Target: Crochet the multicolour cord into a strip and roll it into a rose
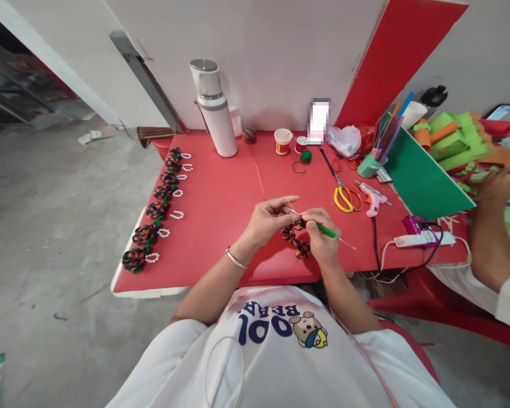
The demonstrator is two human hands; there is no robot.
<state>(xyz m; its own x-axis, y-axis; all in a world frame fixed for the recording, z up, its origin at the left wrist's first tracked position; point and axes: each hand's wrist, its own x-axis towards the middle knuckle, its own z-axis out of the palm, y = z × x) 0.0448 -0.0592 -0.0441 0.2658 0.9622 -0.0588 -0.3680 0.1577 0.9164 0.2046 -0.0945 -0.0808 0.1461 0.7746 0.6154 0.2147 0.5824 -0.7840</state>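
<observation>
Item: multicoloured crochet piece, near centre above red worktop. Left hand grip pinches its edge; right hand grip closed on green crochet hook. Likely light, soft, floppy; hold by worked edge.

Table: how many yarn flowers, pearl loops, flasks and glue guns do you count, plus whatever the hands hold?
Yarn flowers, row at the left edge: 7
Pearl loops, one beside each flower: 7
Flask: 1
Glue gun: 1
Yarn piece, pinched by the left hand: 1
Hook, in the right hand: 1
Total: 18
</observation>
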